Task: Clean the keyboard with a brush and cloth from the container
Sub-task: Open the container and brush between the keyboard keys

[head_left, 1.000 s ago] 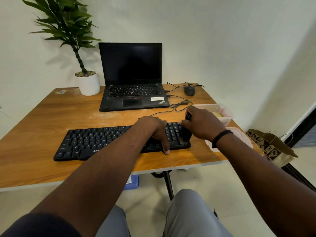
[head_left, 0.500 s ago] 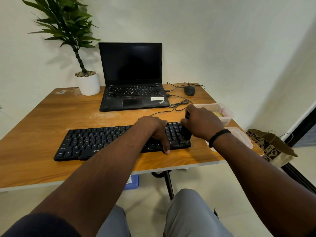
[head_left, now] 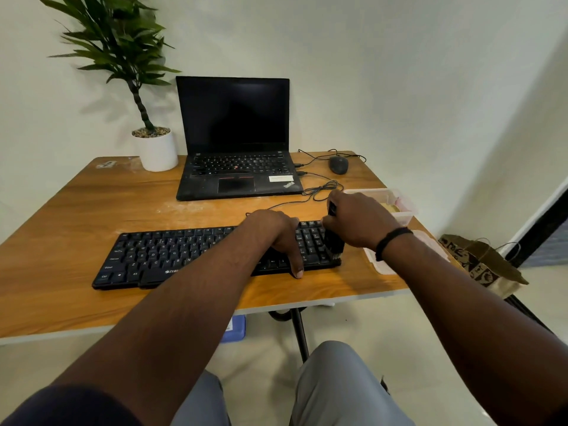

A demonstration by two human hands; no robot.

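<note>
while left hand (head_left: 281,238) presses flat, right hand (head_left: 358,222) grips black brush (head_left: 334,245) on black keyboard (head_left: 172,256).

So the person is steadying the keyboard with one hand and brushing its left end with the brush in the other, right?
Not quite: the brush is at the right end of the keyboard, over the number keys, not the left. The head view shows it. The rest holds: the left hand rests on the keyboard while the right hand grips the brush.
</note>
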